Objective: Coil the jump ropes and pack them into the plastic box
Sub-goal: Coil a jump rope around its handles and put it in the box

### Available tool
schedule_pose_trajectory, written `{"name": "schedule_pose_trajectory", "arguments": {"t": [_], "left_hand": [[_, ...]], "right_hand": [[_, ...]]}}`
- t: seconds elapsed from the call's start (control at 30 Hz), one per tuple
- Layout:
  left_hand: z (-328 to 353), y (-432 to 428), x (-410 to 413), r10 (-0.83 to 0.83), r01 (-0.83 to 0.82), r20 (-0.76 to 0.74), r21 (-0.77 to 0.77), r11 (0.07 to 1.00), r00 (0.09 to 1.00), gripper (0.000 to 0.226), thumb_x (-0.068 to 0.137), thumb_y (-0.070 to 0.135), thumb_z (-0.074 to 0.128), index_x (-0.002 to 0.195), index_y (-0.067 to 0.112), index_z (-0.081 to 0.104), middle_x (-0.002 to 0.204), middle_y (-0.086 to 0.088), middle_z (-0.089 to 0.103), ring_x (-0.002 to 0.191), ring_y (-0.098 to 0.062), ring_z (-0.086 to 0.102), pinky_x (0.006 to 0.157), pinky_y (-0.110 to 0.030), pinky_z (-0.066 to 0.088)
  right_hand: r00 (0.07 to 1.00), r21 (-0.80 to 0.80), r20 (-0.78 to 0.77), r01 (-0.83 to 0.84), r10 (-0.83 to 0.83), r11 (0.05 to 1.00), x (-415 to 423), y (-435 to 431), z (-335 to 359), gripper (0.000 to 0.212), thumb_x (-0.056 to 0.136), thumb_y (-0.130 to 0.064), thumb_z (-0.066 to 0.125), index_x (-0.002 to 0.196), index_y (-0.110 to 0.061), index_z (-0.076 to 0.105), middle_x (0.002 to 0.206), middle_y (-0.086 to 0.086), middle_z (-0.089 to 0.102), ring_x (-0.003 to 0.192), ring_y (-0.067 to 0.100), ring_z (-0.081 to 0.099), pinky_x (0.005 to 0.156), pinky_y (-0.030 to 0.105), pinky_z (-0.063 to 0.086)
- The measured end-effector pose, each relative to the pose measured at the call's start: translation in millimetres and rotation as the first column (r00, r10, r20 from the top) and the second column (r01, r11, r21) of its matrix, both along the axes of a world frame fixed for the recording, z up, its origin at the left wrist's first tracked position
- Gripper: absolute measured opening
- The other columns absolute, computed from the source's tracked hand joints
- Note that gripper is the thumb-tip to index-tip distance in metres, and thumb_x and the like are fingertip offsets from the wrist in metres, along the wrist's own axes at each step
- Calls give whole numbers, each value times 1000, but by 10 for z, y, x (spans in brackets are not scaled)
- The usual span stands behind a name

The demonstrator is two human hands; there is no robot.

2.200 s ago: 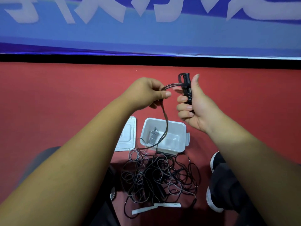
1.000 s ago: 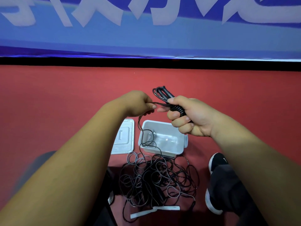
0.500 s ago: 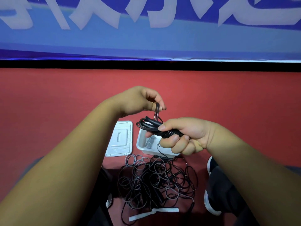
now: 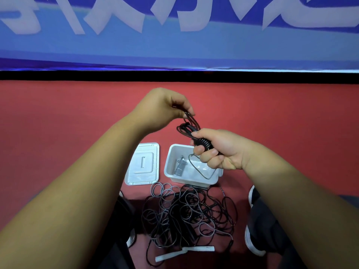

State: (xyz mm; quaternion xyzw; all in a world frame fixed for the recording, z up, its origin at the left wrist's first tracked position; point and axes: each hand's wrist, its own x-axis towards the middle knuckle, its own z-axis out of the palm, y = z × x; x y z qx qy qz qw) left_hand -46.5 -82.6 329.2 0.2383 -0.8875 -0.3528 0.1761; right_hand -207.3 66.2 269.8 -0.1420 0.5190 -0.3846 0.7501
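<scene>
1. Bare red floor (image 4: 58,117) lay open at upper left and right.
2. The right hand (image 4: 219,150), gripping a jump rope (image 4: 202,142), overhung the plastic box (image 4: 170,154) on its right side.
3. A heap of tangled ropes (image 4: 186,212) filled the lower centre.

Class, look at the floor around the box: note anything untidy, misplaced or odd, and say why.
The jump ropes lie in a tangled heap on the floor near the plastic box, loops crossing, not coiled. A small metal object sits inside the box; what it is is unclear.

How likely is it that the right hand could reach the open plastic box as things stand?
Probably yes: the right hand hovers over the plastic box, whose lid lies off beside it. But it grips the rope handles, and the left hand pinches the same rope.
</scene>
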Motion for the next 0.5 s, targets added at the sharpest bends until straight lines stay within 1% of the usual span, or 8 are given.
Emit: {"name": "schedule_pose_trajectory", "arguments": {"t": [0.07,0.1,0.17,0.23,0.27,0.33,0.4,0.5], "left_hand": [[-1,-22,14,-19,30,58,-188,982,998,24,84,6,83,100,23,84,91,10,79,87,0,71,87,-23,55],[-1,-28,19,-24,46,97,-235,971,995,26,84,6,82,102,24,83,90,11,79,84,4,70,84,-17,53],[6,-21,23,-4,49,190,-233,971,982,30,82,4,83,104,24,82,84,12,77,75,14,65,75,-5,46],[8,4,0,32,13,255,-172,985,966,30,79,3,86,101,23,79,79,13,74,67,18,62,70,-8,48],[6,25,-18,54,-16,274,-140,990,960,28,78,4,87,97,22,77,78,12,73,64,15,62,70,-14,52],[-19,71,-61,88,-58,309,-105,993,947,26,77,10,90,91,21,71,76,9,72,60,6,62,65,-23,51],[-74,101,-100,108,-58,343,-155,986,933,25,77,24,92,89,20,70,76,8,70,64,-3,60,60,-21,45],[-152,123,-146,157,-71,378,-231,970,913,18,90,34,78,87,16,74,73,-3,69,70,-21,66,63,-30,50]], "right_hand": [[995,-4,4,104,-104,995,-24,-20,-16,20,104,-34,58,99,-17,48,71,-3,46,45,3,24,36,15,13],[989,-9,8,151,-151,989,-35,-27,-23,21,104,-34,58,97,-17,49,71,-3,46,46,3,24,37,16,12],[973,-38,25,229,-228,973,-43,-34,-18,21,105,-34,58,94,-18,49,71,-3,45,47,4,23,39,16,12],[960,-94,60,277,-272,956,-36,-36,8,21,106,-34,59,94,-19,50,70,-4,44,46,4,24,39,16,14],[956,-127,70,290,-283,948,-29,-36,24,22,105,-37,61,95,-19,51,71,-4,44,47,4,24,39,16,15],[952,-180,66,304,-297,935,-6,-40,55,31,101,-48,66,97,-20,53,71,-4,43,48,5,23,39,17,15],[949,-194,53,316,-311,929,25,-52,81,46,94,-66,64,97,-21,52,71,-5,40,48,5,21,38,17,15],[938,-169,9,344,-347,924,46,-72,101,64,85,-86,55,97,-23,50,69,-7,39,48,6,18,35,19,14]]}}
